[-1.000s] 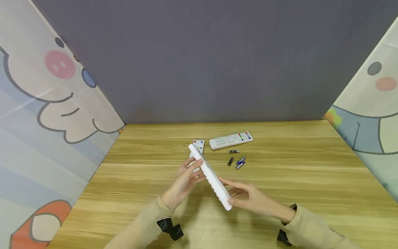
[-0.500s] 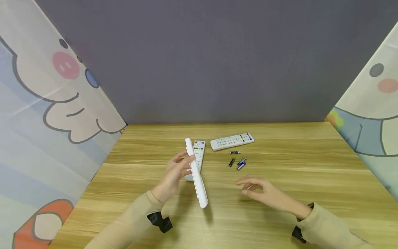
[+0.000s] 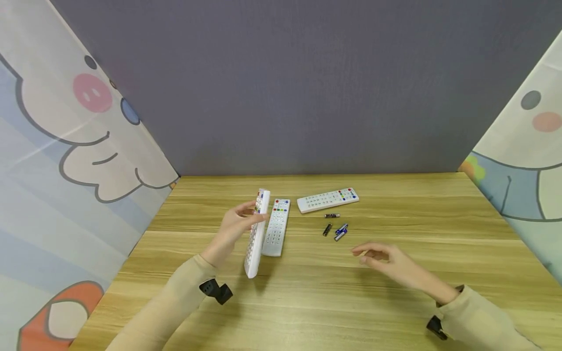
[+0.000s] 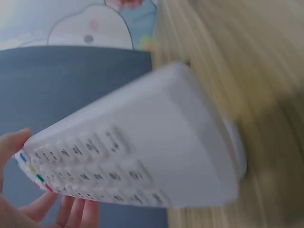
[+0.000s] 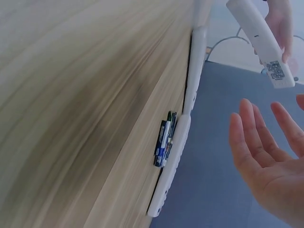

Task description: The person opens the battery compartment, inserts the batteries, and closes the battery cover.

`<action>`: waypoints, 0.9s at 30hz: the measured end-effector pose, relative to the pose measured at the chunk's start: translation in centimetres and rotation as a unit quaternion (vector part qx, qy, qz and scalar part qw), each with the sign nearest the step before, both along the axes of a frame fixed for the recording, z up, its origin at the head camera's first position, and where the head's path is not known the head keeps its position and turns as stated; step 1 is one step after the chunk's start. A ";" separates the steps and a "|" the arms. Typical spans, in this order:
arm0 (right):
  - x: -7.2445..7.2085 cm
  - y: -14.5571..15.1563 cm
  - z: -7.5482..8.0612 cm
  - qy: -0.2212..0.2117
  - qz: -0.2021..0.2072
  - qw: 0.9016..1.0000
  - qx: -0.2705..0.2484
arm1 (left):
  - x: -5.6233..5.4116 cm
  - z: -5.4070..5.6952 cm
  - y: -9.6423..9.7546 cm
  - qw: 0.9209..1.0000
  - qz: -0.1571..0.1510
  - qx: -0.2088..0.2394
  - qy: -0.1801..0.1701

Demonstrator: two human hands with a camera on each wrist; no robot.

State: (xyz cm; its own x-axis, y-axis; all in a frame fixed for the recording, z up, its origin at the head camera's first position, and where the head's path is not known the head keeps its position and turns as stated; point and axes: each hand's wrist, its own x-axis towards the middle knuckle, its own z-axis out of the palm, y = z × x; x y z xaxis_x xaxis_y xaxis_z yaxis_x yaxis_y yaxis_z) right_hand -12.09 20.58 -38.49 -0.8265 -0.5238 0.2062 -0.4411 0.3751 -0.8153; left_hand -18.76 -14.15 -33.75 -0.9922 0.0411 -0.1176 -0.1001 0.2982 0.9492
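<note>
I have left grip (image 3: 229,229) pinching white remote (image 3: 257,241) near its coloured-button end; remote tilts on edge above wood-grain worktop (image 3: 307,302), smooth plastic, raised buttons. Just right, second remote (image 3: 276,229) lies flat, buttons up, long and slim. Then third remote (image 3: 327,200), slanted; small cylindrical batteries (image 3: 341,235), black and blue, on its near side. Right grip (image 3: 395,264) released, fingers loosely bent.
</note>
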 end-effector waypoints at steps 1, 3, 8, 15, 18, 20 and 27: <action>0.0 0.1 0.0 0.000 -0.002 1.000 0.003 | -0.3 0.0 -0.2 1.000 -0.004 -0.018 0.013; -0.1 0.3 0.0 0.004 -0.006 1.000 0.012 | -0.7 0.1 -0.8 0.998 -0.014 -0.056 0.040; -0.2 0.8 0.0 0.016 -0.026 0.999 0.041 | -1.9 -0.1 -1.9 0.987 -0.031 -0.124 0.099; -0.6 1.8 -0.3 0.042 -0.040 0.998 0.033 | -3.1 -0.6 -3.3 0.965 -0.032 -0.210 0.156; -0.7 2.1 -0.5 0.045 -0.040 0.998 0.036 | -3.5 -0.9 -3.8 0.951 -0.027 -0.255 0.175; -0.8 2.3 -0.6 0.047 -0.042 0.997 0.042 | -3.7 -1.1 -4.2 0.941 -0.025 -0.284 0.180; -1.2 3.2 -1.3 0.058 -0.048 0.996 0.043 | -4.8 -1.7 -5.4 0.923 -0.030 -0.350 0.155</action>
